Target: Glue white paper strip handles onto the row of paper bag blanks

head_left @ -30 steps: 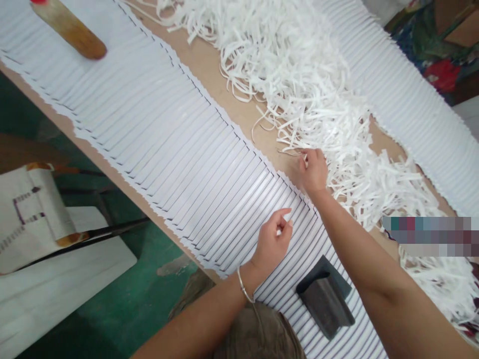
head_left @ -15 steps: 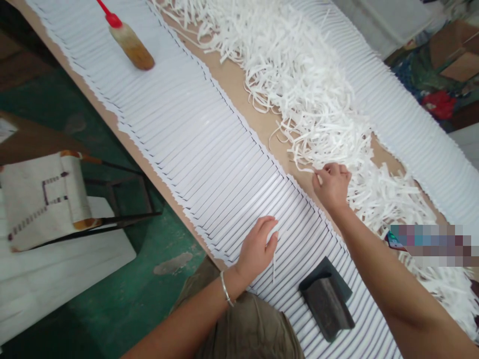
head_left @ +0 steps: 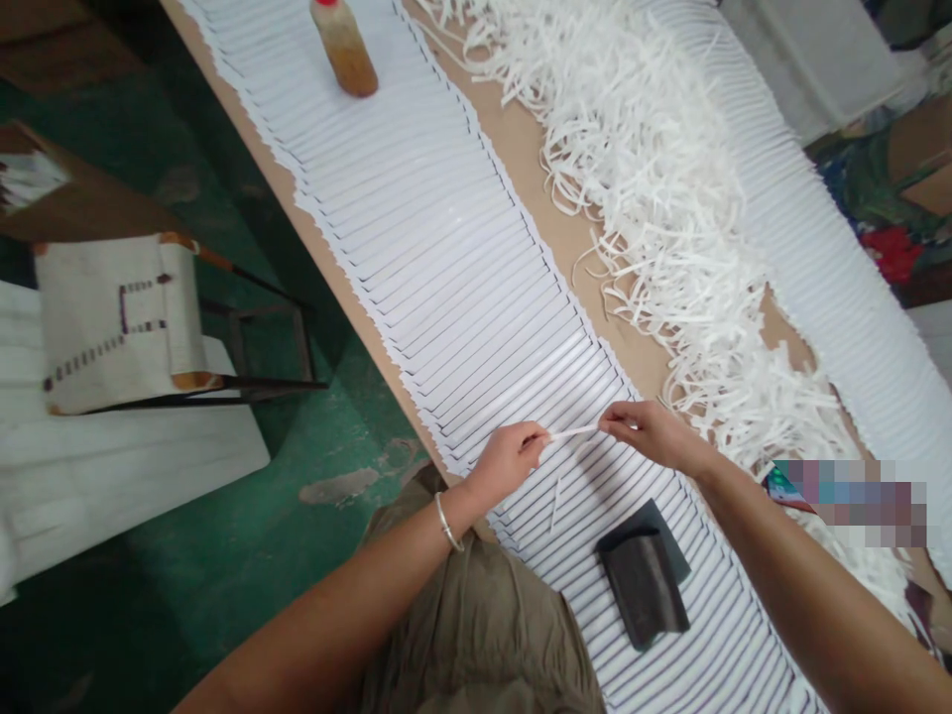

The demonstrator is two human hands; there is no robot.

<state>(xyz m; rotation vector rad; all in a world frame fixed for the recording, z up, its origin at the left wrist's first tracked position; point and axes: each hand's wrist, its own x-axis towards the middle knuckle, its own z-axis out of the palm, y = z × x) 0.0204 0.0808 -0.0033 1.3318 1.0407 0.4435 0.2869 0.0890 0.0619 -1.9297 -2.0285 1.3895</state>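
Stretching between my left hand (head_left: 510, 461) and right hand (head_left: 651, 431) in the head view is a narrow white strip (head_left: 572, 432), flat, plain and nearly straight. Thumb and fingertips are pinched together on one end at each side. The strip is over a long row of overlapping white sheets (head_left: 446, 268) with dark edge lines, laid along a brown tabletop (head_left: 513, 124). A second short strip (head_left: 555, 506) lies on the sheets just below, near a folded dark piece (head_left: 644, 585). Beyond my right hand, loose white strips (head_left: 632, 129) form a tangled heap. Toward the far end of the sheets, a see-through bottle (head_left: 346, 50) with a red top holds amber liquid. At far left, an open cardboard box (head_left: 111, 198) holds white pieces, too blurred to identify.
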